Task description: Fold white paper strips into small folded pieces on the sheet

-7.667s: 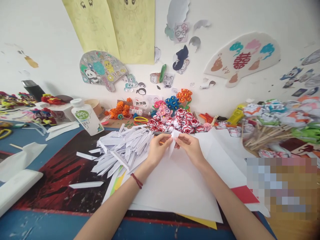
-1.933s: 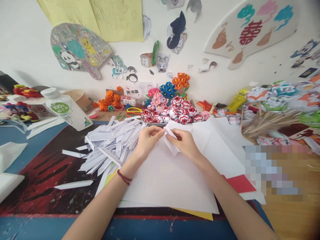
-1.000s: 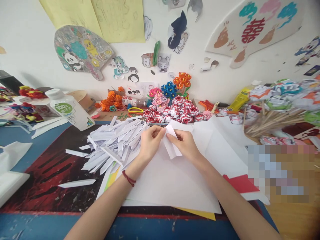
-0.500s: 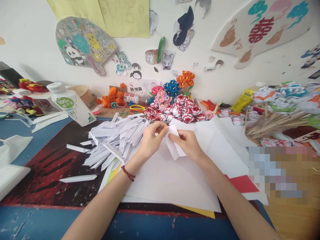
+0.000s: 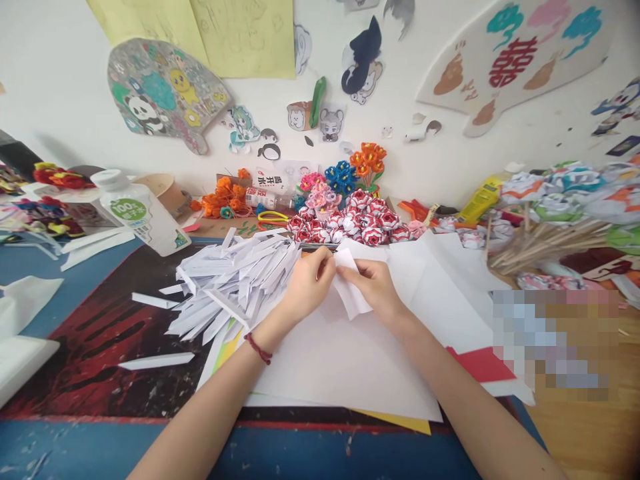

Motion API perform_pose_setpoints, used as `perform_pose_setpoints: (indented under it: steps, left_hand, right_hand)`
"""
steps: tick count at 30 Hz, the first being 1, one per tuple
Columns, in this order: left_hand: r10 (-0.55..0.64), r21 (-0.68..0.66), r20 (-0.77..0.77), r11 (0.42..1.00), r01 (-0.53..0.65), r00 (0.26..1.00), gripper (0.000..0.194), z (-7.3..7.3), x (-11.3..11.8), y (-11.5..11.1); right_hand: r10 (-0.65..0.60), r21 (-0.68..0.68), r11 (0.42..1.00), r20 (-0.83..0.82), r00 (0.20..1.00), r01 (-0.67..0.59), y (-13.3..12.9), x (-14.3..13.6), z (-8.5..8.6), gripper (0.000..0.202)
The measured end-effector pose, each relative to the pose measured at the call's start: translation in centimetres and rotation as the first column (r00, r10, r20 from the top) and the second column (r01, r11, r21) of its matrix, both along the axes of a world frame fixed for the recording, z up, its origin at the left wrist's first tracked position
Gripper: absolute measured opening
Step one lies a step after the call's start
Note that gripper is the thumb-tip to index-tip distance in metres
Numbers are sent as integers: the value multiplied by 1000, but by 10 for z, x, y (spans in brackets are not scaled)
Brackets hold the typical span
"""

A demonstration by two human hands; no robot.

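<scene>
Head camera: both bare hands meet above the white sheets [image 5: 345, 373], with a small piece of folded paper [image 5: 354, 301] between them.
Right hand: from where I'm standing, the right hand [image 5: 376, 285] has a closed pinch on the folded paper, thumb across the front and the other fingers curled behind.
Left hand: the left hand [image 5: 311, 280] is curled nearly closed, its fingertips up at the paper's left edge; whether they have hold of it, I can't tell.
Folded paper: held slantwise, its lower end hanging free over the sheets, a crease running along it.
Wrist: a dark red cord bracelet [image 5: 259, 349] sits on the left one.
Paper strips: a loose heap of white strips [image 5: 235, 283] lies just beside the left hand, and a lone strip [image 5: 157, 361] rests apart on the black-and-red mat [image 5: 107, 333].
Under the sheets: a yellow sheet [image 5: 400, 421] pokes out at the near edge, and red paper [image 5: 483, 365] shows by the right forearm.
Behind the hands: red-and-white flowers [image 5: 373, 228] sit bunched together, with blue flowers [image 5: 341, 178] and orange flowers [image 5: 369, 159] standing behind.
Left side: a white bottle [image 5: 143, 212] with a green label leans near the heap.
Right side: a bundle of thin sticks [image 5: 550, 245] lies beneath more paper flowers [image 5: 575, 183].
</scene>
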State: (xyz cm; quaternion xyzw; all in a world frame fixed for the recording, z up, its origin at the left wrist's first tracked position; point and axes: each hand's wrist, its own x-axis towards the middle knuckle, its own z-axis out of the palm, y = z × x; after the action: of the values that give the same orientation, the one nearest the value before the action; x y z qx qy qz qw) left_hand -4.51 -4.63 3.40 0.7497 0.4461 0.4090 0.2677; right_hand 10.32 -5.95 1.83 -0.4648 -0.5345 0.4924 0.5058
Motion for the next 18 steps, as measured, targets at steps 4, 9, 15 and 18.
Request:
perform_pose_setpoints:
  steps: [4,9,15,18]
  left_hand:
    - [-41,-13,1,999,41,999,18,-4,2,0]
    - [-48,-50,47,997,50,998,17,-8,5,-1]
    - [-24,-44,60,999,27,998,18,-6,1,2]
    - [10,-30,138,1000,-6,990,16,-6,-2,6]
  right_hand:
    - [-127,-10,992,-61,990,127,6,7,0,27]
    - [-321,11,946,-91,943,323,16,27,1,30]
    - [78,-27,997,99,992,-76,11,22,7,29]
    - [89,-1,996,62,994,-90,10,18,7,30]
